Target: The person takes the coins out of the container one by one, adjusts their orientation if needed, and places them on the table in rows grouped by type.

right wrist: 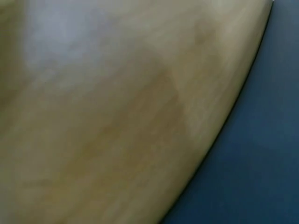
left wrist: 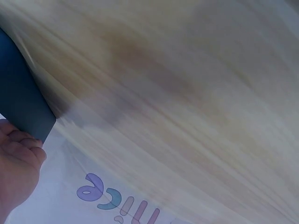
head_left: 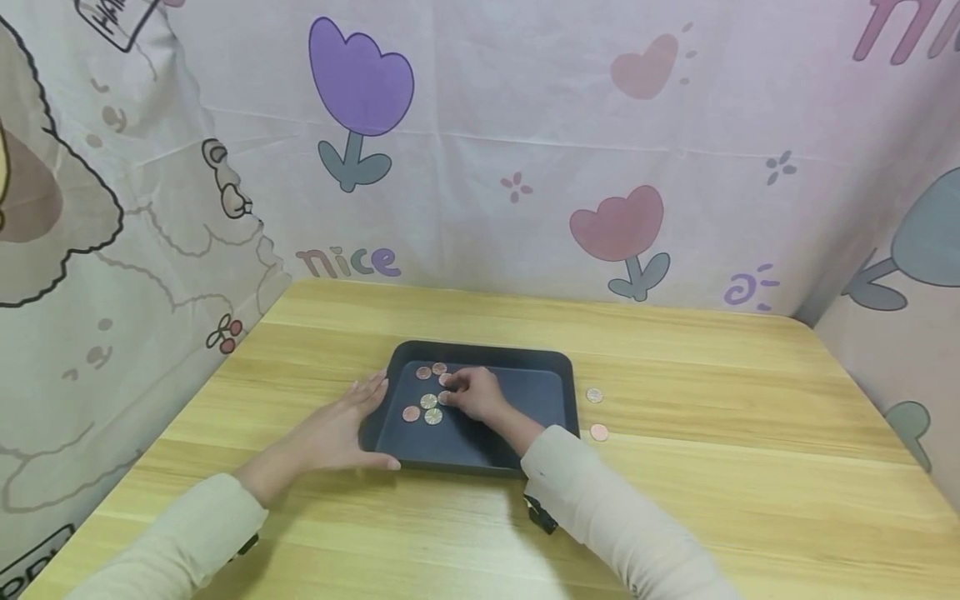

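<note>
A dark shallow tray (head_left: 525,408) lies on the wooden table, with several copper and pale gold coins (head_left: 432,416) in its left half. My right hand (head_left: 480,395) is over the middle of the tray, fingers curled down, and pinches a coin (head_left: 444,398) at its thumb and fingertips. Another coin (head_left: 445,380) lies partly under the index fingertip. My left hand (head_left: 341,433) rests against the tray's left side, fingers stretched along the wall and thumb at the front edge. In the left wrist view its fingers (left wrist: 23,144) touch the tray's wall (left wrist: 28,102). The right wrist view shows no fingers.
Right of the tray, a silvery coin (head_left: 594,395) and a copper coin (head_left: 599,432) lie on the wooden table (head_left: 712,467). A printed cloth (head_left: 465,100) hangs behind the table and along its sides.
</note>
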A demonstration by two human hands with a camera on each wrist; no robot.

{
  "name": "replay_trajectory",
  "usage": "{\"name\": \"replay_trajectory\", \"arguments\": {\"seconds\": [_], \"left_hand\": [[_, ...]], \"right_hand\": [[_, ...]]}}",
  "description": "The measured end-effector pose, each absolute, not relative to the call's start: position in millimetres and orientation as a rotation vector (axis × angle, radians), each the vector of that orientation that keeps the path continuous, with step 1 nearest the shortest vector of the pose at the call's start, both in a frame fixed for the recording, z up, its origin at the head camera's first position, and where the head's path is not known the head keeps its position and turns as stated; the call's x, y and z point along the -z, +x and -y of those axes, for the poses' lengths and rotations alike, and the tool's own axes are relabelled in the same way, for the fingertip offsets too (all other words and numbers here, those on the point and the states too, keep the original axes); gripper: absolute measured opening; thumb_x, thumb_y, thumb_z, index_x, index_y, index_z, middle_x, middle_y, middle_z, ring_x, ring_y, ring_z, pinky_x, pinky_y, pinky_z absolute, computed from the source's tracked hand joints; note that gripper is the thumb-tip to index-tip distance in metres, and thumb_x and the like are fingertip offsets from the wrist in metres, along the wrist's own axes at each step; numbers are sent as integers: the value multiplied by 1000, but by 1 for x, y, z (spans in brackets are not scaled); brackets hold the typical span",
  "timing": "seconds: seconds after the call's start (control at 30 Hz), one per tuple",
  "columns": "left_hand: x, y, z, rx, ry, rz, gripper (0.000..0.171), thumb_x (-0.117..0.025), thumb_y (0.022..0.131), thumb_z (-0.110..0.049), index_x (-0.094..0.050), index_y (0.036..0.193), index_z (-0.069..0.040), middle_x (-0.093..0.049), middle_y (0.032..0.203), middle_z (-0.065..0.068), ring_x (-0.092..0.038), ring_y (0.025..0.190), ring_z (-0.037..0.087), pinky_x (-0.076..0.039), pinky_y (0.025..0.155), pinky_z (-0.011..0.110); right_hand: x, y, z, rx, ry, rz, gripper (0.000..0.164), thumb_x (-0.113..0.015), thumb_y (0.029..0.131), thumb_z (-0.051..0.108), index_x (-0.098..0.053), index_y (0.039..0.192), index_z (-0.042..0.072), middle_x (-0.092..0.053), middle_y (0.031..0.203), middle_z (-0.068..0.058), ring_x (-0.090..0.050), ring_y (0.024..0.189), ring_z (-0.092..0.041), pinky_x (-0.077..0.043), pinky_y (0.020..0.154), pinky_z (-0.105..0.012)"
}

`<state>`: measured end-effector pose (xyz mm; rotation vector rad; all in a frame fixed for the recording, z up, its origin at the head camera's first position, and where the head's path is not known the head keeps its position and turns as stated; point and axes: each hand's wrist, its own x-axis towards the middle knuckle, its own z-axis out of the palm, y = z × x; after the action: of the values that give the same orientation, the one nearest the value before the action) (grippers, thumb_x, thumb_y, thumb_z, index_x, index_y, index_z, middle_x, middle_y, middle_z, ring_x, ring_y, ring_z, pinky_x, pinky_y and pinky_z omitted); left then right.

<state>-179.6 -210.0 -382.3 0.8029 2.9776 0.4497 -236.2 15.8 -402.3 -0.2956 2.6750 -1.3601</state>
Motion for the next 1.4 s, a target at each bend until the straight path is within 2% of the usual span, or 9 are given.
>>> {"name": "replay_trajectory", "arguments": {"seconds": [0.23,0.57,0.87,1.03,1.4], "left_hand": [[385,-182,210,-437,837,-2997,119,-67,61,-71,-31,139,11,-22,150,25,-26,134,48,-28,110,54],[386,-181,210,-471,854,-2995,119,-68,61,-70,-31,137,13,-24,149,26,-27,135,45,-26,112,53],[386,-181,211,-443,838,-3003,118,-68,61,-70,-31,138,13,-23,150,26,-27,135,46,-27,111,52],[386,-181,210,-451,844,-3002,118,-69,61,-69,-32,137,13,-23,149,26,-27,135,45,-27,111,52],[384,-180,209,-446,827,-2997,119,-69,61,-70,-31,138,12,-23,150,26,-27,135,47,-28,111,53]], "right_hand": [[400,-236,-14,1217,-322,-2758,20,-72,79,11,-69,95,1,-49,60,2,-42,53,-9,-34,48,-17],[398,-234,-8,1021,-331,-2820,13,-71,79,10,-63,85,2,-56,67,-2,-48,62,-12,-40,55,-21],[399,-229,-18,1304,-281,-2739,19,-69,82,9,-59,67,2,-48,54,3,-43,46,-7,-35,42,-16],[392,-226,-29,1481,-162,-2548,22,-65,85,9,-58,65,3,-49,52,2,-40,40,-7,-32,36,-16],[377,-220,-59,1656,-84,-2437,17,-65,84,11,-64,74,-2,-49,51,2,-40,42,-8,-33,40,-19]]}}
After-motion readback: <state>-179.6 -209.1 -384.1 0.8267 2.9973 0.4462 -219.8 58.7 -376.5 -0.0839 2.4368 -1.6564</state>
